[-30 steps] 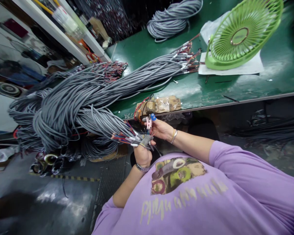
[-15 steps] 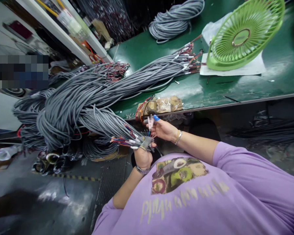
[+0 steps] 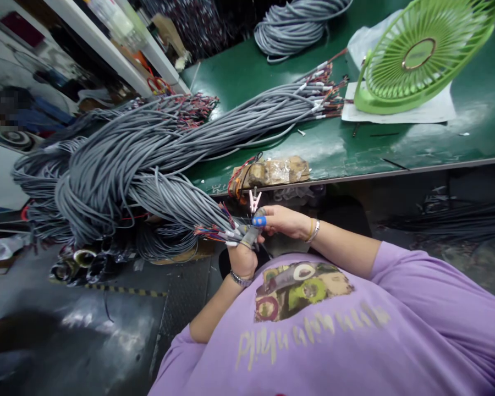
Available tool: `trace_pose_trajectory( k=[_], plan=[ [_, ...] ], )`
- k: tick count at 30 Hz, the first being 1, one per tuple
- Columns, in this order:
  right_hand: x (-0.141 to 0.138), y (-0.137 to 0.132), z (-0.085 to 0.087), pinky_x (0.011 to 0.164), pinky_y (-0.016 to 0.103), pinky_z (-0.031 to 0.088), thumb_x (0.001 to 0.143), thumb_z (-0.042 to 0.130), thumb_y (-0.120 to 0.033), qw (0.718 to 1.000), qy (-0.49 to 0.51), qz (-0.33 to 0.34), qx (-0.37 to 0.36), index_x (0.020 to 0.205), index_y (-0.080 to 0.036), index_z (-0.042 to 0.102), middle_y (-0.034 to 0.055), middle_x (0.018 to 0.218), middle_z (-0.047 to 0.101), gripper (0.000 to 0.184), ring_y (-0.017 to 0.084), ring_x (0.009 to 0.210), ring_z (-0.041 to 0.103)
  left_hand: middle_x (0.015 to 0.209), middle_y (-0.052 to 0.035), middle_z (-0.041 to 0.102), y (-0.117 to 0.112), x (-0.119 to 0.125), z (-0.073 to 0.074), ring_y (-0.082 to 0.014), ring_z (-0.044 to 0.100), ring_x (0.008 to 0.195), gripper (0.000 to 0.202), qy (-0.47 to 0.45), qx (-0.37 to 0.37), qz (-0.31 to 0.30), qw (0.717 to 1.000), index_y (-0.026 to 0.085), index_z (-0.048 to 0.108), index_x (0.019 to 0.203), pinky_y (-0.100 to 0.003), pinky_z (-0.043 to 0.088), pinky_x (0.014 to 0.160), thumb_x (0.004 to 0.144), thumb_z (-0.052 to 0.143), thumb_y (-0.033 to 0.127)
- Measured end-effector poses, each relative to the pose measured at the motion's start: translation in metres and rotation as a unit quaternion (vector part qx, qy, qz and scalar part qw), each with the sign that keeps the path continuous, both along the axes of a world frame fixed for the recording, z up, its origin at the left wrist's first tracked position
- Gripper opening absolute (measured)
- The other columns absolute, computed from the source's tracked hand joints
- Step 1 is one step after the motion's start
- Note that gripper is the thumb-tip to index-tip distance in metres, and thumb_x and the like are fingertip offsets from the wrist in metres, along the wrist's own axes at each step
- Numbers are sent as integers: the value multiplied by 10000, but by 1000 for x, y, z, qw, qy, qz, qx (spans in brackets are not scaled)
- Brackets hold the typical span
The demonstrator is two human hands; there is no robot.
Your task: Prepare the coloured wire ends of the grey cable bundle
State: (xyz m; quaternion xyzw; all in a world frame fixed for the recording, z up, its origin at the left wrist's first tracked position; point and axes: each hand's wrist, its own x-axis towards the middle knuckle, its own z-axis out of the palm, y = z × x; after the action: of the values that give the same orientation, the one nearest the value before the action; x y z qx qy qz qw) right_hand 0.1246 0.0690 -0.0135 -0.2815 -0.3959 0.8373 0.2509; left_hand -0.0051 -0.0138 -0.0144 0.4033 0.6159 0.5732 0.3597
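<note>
My left hand [image 3: 243, 259] is closed around the end of a grey cable [image 3: 238, 231] bundle, grey wrapping on its thumb. Coloured wire ends, mostly red, orange and blue, stick out beside that hand. My right hand [image 3: 277, 220], with blue wrapping on a finger, pinches at the thin wires just above the left thumb. Its fingertips partly hide these wires. A pale pink clothespin [image 3: 254, 200] stands just beyond the right fingertips, near the table edge; what its jaws hold is not clear.
A large pile of grey cables [image 3: 107, 159] lies across the green table [image 3: 338, 146]. A taped wooden block [image 3: 278, 171] sits at its front edge. A green fan [image 3: 421, 58] stands on paper at the right, with a coiled cable [image 3: 292, 30] behind.
My right hand's fingers have closed and moved down toward the left thumb. The clothespin now shows apart beyond them, its legs facing up. The view has shifted slightly.
</note>
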Motion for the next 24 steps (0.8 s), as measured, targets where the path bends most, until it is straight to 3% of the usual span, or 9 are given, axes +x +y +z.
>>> trace_pose_trajectory(
  k=[6,14,24],
  plan=[
    [-1,-4,4,451,180,310,541,833,-394,999,-30,-20,32,654,-152,555,-53,513,495,386,52,472,414,490,4,603,-1,2,-7,-121,527,489,347,16,30,-10,999,173,597,502,-279,450,598,787,701,340],
    [1,-4,3,490,196,374,635,740,-240,997,-34,-28,68,685,-137,628,-21,560,566,160,69,508,466,515,-1,621,-2,1,-4,-128,547,497,311,12,30,-15,999,171,617,533,-280,435,572,788,698,329],
    [1,-7,4,497,199,378,643,702,-204,995,-48,-57,74,710,-132,679,-8,608,606,101,76,538,478,520,-1,624,-1,0,-13,-132,568,515,322,-6,37,12,999,167,605,535,-282,454,594,788,691,347]
  ],
)
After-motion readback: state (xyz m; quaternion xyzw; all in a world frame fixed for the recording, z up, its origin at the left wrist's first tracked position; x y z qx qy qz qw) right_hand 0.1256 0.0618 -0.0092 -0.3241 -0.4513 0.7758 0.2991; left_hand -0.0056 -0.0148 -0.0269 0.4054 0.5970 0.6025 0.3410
